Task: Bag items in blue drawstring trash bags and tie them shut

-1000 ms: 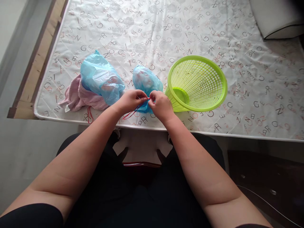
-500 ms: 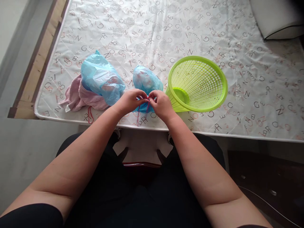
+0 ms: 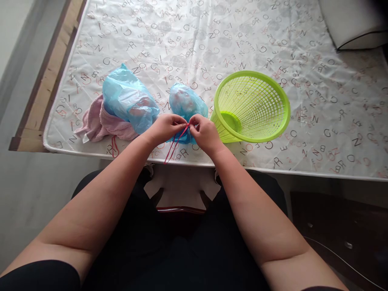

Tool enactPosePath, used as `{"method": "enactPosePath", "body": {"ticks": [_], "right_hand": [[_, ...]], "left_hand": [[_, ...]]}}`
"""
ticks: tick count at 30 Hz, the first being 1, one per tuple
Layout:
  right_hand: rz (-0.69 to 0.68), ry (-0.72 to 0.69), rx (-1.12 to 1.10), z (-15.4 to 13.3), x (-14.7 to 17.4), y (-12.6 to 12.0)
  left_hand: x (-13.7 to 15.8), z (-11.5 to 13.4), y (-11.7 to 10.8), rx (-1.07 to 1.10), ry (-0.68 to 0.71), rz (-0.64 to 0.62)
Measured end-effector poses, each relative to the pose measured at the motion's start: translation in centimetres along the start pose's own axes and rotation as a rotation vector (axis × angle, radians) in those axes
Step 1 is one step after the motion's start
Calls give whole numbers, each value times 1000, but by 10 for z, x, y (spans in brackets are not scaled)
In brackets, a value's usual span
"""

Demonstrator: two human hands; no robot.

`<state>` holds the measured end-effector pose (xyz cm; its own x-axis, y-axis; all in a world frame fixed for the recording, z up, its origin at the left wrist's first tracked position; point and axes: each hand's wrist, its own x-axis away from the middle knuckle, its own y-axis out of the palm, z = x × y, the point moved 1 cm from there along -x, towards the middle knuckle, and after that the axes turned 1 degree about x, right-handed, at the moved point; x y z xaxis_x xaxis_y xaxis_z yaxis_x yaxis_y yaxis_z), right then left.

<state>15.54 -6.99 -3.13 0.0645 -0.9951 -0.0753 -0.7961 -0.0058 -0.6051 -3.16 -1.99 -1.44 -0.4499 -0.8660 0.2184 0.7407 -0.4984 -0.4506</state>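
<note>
My left hand (image 3: 169, 127) and my right hand (image 3: 203, 131) meet fingertip to fingertip, both pinching a thin red string (image 3: 172, 147) at the neck of a small blue plastic bag (image 3: 185, 101). Two strands of the string hang down to the left over the mattress edge. The bag is rounded and full, with pale reddish things dimly visible through it; its gathered lower end lies partly behind my fingers. Left of it, a larger blue plastic bag (image 3: 129, 97) with contents rests on a pink cloth (image 3: 101, 123). Another red string (image 3: 114, 146) lies near my left forearm.
A green plastic mesh basket (image 3: 251, 139) leans tilted on the mattress (image 3: 212, 40), right of my right hand. A white object with dark piping (image 3: 357, 24) sits at the far right corner. Wooden bed frame (image 3: 48, 81) runs along the left.
The hanging strands of red string have swung together and to the left, reaching lower. Both hands stay pinched at nearly the same spot; the bags and basket are in place.
</note>
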Motion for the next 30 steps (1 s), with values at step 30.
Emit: {"method": "enactPosePath", "body": {"ticks": [30], "right_hand": [[-108,66,78,-2,0,3]], "left_hand": [[1,5,-4,142,-244,-79]]}}
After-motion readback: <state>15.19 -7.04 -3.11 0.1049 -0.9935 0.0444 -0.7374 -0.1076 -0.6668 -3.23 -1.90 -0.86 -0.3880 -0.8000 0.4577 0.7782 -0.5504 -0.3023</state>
